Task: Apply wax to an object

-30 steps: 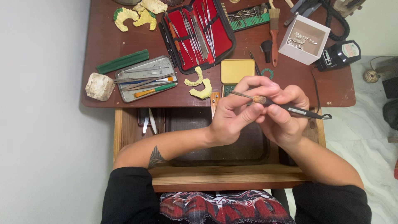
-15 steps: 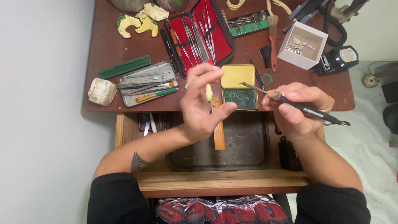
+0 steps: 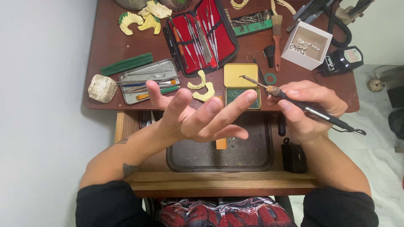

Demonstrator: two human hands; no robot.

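Two hands above a dark tray [image 3: 181, 162]: right hand [image 3: 309, 109] grips a thin-tipped hand tool [image 3: 301, 105] pen-fashion; left hand [image 3: 198, 115] is spread open, empty. Tool appears between applications; next contact likely demands a steadied tip.

**What the head view hides or cuts off**

The left hand [image 3: 198, 115] covers part of the dark tray [image 3: 219, 162], the upper length of a wooden stick [image 3: 221, 143] and the near edge of the yellow tin [image 3: 240, 86]. The right hand [image 3: 307, 110] wraps the middle of the black tool [image 3: 324, 115], so its grip there cannot be seen; the lump at the tool's neck is too small to identify. The top edge crops the red instrument case [image 3: 202, 35], a grey bowl [image 3: 132, 3] and the dark gear at the surface's [image 3: 109, 50] far right corner. The pieces in the white box [image 3: 306, 45] are too small to tell. The bottom edge cuts off the person's lap.
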